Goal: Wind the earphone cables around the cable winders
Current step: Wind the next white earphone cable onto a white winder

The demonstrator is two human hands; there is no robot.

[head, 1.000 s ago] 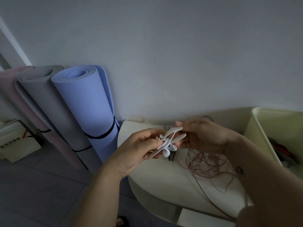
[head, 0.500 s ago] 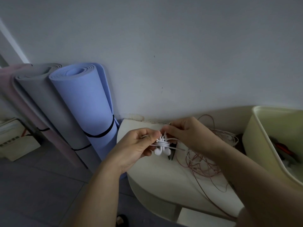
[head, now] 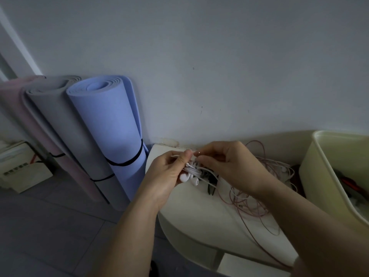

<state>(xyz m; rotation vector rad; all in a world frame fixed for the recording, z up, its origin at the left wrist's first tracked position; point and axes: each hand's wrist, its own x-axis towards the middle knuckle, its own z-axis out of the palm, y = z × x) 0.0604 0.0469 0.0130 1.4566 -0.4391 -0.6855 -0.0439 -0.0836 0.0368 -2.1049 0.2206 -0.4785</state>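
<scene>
My left hand (head: 169, 172) grips a white earphone bundle (head: 191, 172), its cable coiled on a small winder that the fingers mostly hide. Two white earbuds (head: 189, 179) hang below the bundle. My right hand (head: 229, 166) meets the left one from the right and pinches the top of the bundle with fingertips and thumb. Both hands hover above the cream table (head: 195, 212). A loose tangle of pink earphone cable (head: 251, 198) lies on the table under my right wrist. A small black item (head: 211, 183) lies just beneath the bundle.
A cream plastic bin (head: 319, 176) stands at the right with red and dark things inside. Rolled mats, blue (head: 111, 136), grey (head: 65, 132) and pink, lean on the wall at the left. A white power strip box (head: 22, 168) sits on the grey floor.
The winder's white wings, spread out a second ago, are now folded in under my fingers. My right hand has moved in closer to the left, onto the top of the bundle.
</scene>
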